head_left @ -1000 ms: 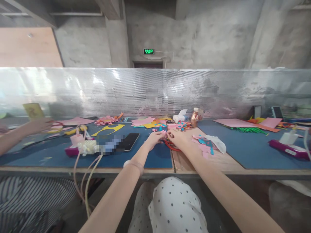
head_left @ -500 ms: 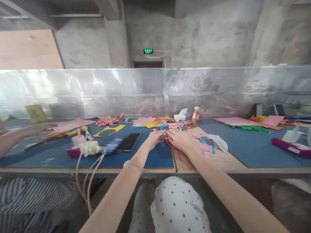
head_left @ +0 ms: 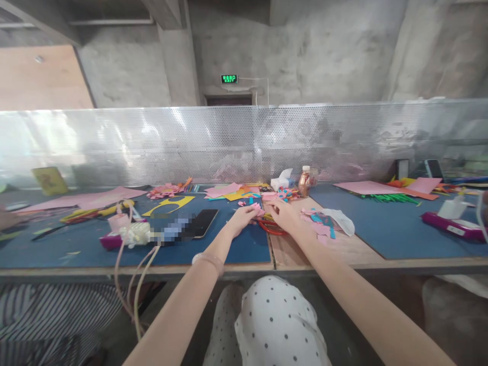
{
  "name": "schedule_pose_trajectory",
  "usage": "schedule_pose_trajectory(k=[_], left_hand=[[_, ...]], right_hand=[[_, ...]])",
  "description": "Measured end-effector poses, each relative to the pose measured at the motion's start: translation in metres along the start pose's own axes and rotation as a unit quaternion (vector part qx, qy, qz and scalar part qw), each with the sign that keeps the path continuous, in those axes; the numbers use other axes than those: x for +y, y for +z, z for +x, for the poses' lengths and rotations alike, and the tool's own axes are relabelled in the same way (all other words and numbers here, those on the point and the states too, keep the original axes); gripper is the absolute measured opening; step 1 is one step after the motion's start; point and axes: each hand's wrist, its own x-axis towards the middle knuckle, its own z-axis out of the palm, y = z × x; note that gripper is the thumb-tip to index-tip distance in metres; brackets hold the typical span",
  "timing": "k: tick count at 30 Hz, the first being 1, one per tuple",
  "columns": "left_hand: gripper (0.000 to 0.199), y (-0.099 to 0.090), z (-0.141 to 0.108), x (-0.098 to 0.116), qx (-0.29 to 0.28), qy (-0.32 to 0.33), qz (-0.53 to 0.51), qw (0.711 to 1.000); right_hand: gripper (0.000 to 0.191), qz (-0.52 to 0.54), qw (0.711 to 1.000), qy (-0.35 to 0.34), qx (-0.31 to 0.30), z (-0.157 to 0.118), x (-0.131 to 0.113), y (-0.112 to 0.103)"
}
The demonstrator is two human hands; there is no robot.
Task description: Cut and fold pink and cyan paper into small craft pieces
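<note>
Small pink paper piece (head_left: 258, 209) is located at the fingertips of the left hand (head_left: 244, 219), near the join between the blue-topped and bare wooden parts of the surface (head_left: 244, 249). By the left grip, the piece appears to be narrowly pinched. The right hand (head_left: 284, 216) is placed just beside it with fingers bent; whether anything is held by the right grip cannot be determined, since the fingertips are partly hidden.

Creasing or tearing of the paper may be caused by excess pinch pressure. Slippage is to be expected if the pinch is relaxed too early; a dropped piece could be lost among the loose pink and blue paper scraps (head_left: 324, 226) or the multicoloured paper cluster (head_left: 286, 194), by which its colour is partly matched.

A red looped object (head_left: 273, 232) lies below the right hand; by a low sweep of the wrist, it could be snagged or shifted. If the right forearm is swung outward, the scraps and the crumpled white translucent sheet (head_left: 345, 223) may be dragged across the surface.
</note>
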Motion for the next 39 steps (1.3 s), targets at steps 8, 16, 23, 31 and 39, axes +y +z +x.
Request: schedule_pose_trajectory(k=[8, 16, 23, 31, 39], left_hand=[[0.027, 0.001, 0.0, -0.001, 0.008, 0.015, 0.014, 1.0], [0.028, 0.0, 0.001, -0.006, -0.009, 0.027, 0.006, 1.0], [0.03, 0.0, 0.0, -0.007, 0.002, 0.034, 0.004, 0.999], [0.027, 0.0, -0.003, -0.003, -0.001, 0.042, 0.038, 0.998], [0.017, 0.0, -0.001, -0.005, -0.015, 0.039, 0.067, 0.997]], right_hand=[[0.017, 0.05, 0.997, 0.0, -0.053, -0.001, -0.011, -0.01], [0.016, 0.086, 0.993, 0.001, -0.079, 0.002, -0.013, -0.011], [0.014, 0.142, 0.983, 0.05, -0.105, 0.003, -0.016, -0.015], [0.017, 0.197, 0.97, 0.07, -0.127, 0.002, -0.022, -0.029], [0.017, 0.203, 0.967, 0.08, -0.135, 0.001, -0.016, -0.02]])
